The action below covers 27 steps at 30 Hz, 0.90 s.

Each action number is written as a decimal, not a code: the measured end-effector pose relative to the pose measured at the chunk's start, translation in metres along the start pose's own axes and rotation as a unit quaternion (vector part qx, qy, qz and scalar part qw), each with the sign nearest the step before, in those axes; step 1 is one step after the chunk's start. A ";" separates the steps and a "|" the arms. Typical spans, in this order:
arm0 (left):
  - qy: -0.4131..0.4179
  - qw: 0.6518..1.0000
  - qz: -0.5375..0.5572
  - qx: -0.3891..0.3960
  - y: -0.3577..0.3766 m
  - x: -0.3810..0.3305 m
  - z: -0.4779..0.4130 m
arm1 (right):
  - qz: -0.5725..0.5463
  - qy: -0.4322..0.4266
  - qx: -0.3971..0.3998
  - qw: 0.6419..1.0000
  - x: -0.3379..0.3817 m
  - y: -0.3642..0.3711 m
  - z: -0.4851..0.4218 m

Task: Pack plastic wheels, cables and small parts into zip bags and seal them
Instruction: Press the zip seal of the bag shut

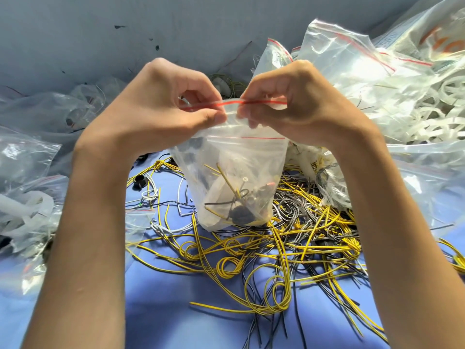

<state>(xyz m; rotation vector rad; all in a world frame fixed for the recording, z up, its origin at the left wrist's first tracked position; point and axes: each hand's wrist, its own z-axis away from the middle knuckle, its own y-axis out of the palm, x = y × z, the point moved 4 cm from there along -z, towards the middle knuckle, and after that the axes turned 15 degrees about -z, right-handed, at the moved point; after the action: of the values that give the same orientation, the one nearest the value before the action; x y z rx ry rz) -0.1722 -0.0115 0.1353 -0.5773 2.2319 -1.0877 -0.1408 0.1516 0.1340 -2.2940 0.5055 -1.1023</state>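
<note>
A clear zip bag with a red strip along its top hangs upright in the middle of the view. Inside it lie yellow and black cable pieces, a white plastic part and small dark parts. My left hand pinches the red strip at its left half. My right hand pinches the same strip at its right half. The thumbs and fingertips of both hands nearly meet at the middle of the strip. The bag's bottom rests on the loose cables.
Yellow, black and grey cables are tangled over the blue cloth below the bag. Clear bags of white plastic wheels are heaped at the right. More filled and empty zip bags lie at the left. A grey wall stands behind.
</note>
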 end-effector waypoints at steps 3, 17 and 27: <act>0.000 1.000 0.011 -0.015 -0.002 0.001 0.001 | -0.010 -0.009 -0.004 1.000 0.002 0.000 0.000; 0.007 0.999 0.005 -0.035 -0.002 0.003 -0.002 | 0.066 -0.041 -0.002 0.997 0.011 0.009 -0.005; 0.001 0.999 0.009 -0.052 -0.005 0.004 -0.003 | 0.045 -0.044 -0.041 0.997 0.006 0.008 -0.008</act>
<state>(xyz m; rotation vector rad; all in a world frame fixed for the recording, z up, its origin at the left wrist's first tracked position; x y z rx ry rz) -0.1764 -0.0153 0.1390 -0.5996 2.3016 -0.9668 -0.1442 0.1398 0.1371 -2.3544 0.6237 -0.9488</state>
